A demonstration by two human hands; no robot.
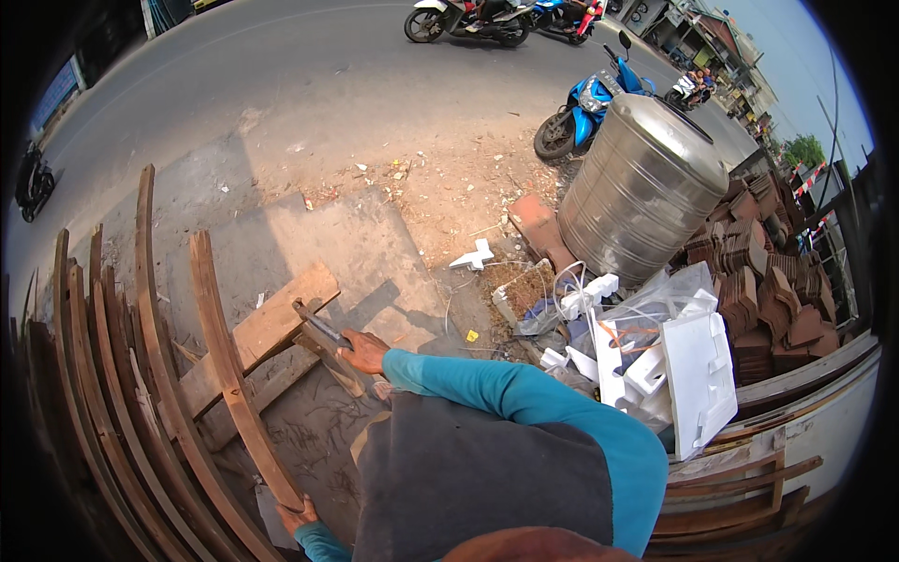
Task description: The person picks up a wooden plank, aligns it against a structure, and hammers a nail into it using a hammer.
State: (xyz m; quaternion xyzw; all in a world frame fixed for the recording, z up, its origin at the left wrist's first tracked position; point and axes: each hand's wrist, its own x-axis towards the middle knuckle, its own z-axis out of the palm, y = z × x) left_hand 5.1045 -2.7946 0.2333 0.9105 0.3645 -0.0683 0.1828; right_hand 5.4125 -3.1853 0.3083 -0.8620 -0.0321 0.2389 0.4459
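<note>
Left hand [297, 515] gripped wood strip [225, 356] near its end; right hand [363, 352] gripped hammer [324, 326], head left of fist. Firm bracing probably helped.

Bright sunlight casts hard shadows [373, 305]; edges bend toward blackened corners

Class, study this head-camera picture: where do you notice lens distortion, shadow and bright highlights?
Head view: the corners go black, and the wooden beam in the left hand looks bowed, perhaps partly from the fisheye lens; head view: a dark shadow falls on the flat panel beyond the right hand; head view: bright highlights gleam on the metal tank.
</note>
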